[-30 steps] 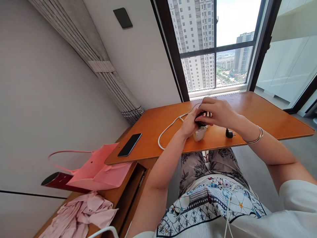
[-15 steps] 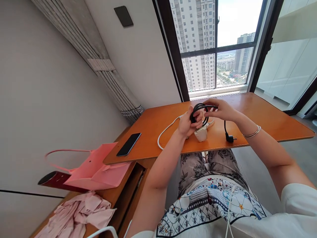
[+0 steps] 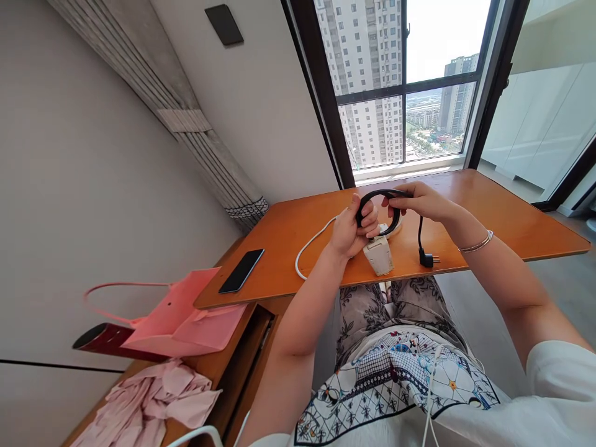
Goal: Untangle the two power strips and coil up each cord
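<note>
A black power cord (image 3: pixel 395 222) is gathered in loops between my two hands above the wooden table. My left hand (image 3: pixel 356 228) has its fingers wrapped round the left side of the loops. At the upper right of the coil, my right hand (image 3: pixel 416 200) pinches the cord. From the right hand the cord's end hangs down to a black plug (image 3: pixel 426 258) with metal prongs, close to the table's front edge. Below the coil is a white block-shaped adapter or socket (image 3: pixel 379 256), partly behind the cord. A white cable (image 3: pixel 310 244) curves over the table left of my left hand.
A dark-screened phone (image 3: pixel 241 271) lies on the left of the wooden table (image 3: pixel 503 214). Lower left are a pink bag (image 3: pixel 186 310), a dark red cylinder (image 3: pixel 109 340) and crumpled pink cloth (image 3: pixel 153 403) on a wooden cabinet. A window (image 3: pixel 405 93) stands behind the table.
The black loops have widened and line up more closely between my hands. The hanging plug has shifted slightly left and up, and more of the white block shows.
</note>
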Available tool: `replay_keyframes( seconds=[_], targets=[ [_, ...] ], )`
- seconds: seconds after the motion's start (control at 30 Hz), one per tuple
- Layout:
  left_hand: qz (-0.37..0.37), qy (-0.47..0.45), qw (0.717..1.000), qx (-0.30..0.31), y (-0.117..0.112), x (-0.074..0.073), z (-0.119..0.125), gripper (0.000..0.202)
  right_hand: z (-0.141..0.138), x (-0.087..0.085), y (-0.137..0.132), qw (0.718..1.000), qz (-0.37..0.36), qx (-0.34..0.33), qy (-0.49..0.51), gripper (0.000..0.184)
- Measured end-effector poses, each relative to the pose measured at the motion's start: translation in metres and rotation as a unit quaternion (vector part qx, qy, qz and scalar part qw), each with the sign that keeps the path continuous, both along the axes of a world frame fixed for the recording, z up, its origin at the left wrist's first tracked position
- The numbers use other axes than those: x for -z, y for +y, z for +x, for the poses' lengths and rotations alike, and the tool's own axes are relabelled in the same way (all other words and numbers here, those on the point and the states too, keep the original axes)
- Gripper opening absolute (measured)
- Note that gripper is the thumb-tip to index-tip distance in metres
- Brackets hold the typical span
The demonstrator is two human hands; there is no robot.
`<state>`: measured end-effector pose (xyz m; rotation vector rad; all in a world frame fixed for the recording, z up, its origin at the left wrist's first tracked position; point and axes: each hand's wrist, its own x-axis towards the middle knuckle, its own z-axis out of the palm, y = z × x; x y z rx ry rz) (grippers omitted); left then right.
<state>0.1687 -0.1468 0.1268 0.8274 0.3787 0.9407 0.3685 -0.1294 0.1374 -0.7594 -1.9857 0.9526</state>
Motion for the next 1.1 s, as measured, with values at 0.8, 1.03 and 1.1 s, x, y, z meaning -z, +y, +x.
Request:
replay_keyframes(
  seconds=[0.8, 1.03, 1.1],
  targets=[
    [-0.024, -0.078, 0.995, -0.053, -0.013, -0.010, -0.004, 0.050, -0.021, 0.040, 0.010, 0.995, -0.007, 0.045, 0.088, 0.049],
    [0.044, -0.062, 0.987, -0.139, -0.019, -0.020, -0.009, 0.049, -0.010, 0.078, -0.016, 0.996, -0.075, 0.009, -0.046, 0.046],
    [0.059, -0.070, 0.983, -0.159, -0.020, -0.022, -0.010, 0.048, -0.007, 0.085, -0.028, 0.993, -0.058, 0.004, -0.103, 0.054]
  ],
)
